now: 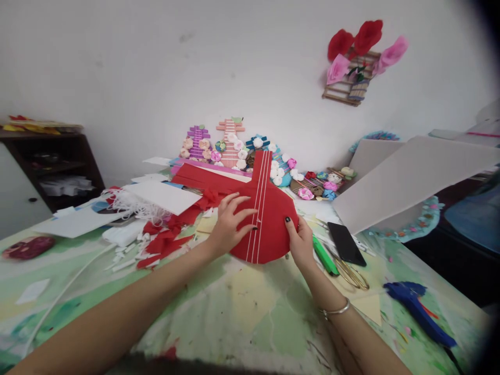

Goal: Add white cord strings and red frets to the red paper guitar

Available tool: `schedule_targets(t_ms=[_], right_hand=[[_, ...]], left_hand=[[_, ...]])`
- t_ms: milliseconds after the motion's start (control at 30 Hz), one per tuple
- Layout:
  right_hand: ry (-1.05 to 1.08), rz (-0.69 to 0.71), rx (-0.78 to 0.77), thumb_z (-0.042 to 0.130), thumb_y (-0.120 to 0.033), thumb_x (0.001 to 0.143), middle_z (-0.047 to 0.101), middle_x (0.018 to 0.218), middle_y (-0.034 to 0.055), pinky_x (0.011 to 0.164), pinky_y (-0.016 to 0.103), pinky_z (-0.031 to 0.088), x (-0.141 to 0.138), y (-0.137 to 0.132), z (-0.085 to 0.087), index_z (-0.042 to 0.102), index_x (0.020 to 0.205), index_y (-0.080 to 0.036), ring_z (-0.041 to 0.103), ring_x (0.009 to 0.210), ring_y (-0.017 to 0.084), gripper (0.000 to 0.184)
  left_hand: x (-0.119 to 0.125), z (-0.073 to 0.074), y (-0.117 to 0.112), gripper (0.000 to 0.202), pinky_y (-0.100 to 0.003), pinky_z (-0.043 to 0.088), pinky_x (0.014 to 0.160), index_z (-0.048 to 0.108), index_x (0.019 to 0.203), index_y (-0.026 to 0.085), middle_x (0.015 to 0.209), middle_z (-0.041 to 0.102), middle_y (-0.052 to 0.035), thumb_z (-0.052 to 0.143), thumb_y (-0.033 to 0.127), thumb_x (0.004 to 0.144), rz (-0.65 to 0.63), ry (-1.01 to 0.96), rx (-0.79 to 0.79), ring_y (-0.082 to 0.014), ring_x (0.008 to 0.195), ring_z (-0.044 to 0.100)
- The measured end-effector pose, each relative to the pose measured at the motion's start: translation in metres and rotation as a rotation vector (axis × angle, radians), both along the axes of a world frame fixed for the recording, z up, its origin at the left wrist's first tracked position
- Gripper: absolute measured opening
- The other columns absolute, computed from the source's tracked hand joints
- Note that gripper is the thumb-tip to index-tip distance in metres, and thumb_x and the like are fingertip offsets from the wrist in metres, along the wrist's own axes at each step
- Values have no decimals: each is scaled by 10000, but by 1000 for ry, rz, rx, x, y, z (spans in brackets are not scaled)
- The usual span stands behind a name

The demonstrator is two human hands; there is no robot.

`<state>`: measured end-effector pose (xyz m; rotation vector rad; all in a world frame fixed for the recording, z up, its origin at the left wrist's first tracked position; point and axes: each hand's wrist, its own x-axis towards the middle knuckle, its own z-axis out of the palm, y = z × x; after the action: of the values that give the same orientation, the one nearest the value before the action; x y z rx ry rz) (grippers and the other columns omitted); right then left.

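Observation:
A red paper lute (276,229) with a round body, a short neck and several white strings is tilted up over the middle of the table. My right hand (300,239) grips its right edge, thumb on the front and the other fingers behind. Across the left of its face lies my left hand (231,224), fingers spread and nearest to the white strings (255,229). Whether those fingertips press on the strings I cannot tell. The back of the lute is hidden.
Right of the lute lie a green cutter (325,256), scissors (353,275), a black phone (346,244) and a blue glue gun (420,312). Red paper scraps (167,234) and white cord (135,200) are heaped at left. Decorated paper instruments (230,143) stand along the wall.

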<state>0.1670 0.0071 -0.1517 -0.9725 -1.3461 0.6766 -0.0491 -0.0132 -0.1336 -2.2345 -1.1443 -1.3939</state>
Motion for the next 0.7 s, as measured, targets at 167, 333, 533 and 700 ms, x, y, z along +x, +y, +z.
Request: schedule_targets(t_ms=[167, 333, 533, 700], right_hand=[[-37, 42, 53, 543, -496, 844, 690, 1030, 54, 796, 348, 487, -9, -10, 4, 626, 1036, -223, 619, 887, 229, 343], [-48, 68, 58, 543, -486, 848, 687, 997, 51, 795, 342, 484, -12, -16, 7, 625, 1005, -223, 616, 890, 237, 317], [-68, 61, 64, 530, -469, 865, 684, 986, 50, 775, 338, 487, -11, -14, 4, 621, 1015, -227, 616, 869, 228, 299], [20, 58, 8, 561, -488, 831, 699, 1007, 53, 797, 347, 498, -7, -6, 0, 638, 1022, -219, 622, 914, 237, 338]], left_hand=[[6, -6, -4, 130, -551, 316, 1056, 687, 946, 226, 1293, 520, -91, 624, 231, 832, 35, 23, 21, -306, 1299, 324], [4, -3, -3, 43, -551, 337, 1046, 691, 826, 227, 1250, 551, -73, 650, 232, 814, 16, -41, -7, -297, 1275, 351], [9, -2, -7, 99, -523, 298, 1061, 633, 786, 198, 1280, 531, -84, 567, 165, 853, -9, 3, -23, -287, 1299, 314], [3, 4, -4, 79, -467, 319, 1028, 509, 891, 208, 1146, 577, -91, 442, 167, 898, 15, -145, 11, -241, 1172, 437]])
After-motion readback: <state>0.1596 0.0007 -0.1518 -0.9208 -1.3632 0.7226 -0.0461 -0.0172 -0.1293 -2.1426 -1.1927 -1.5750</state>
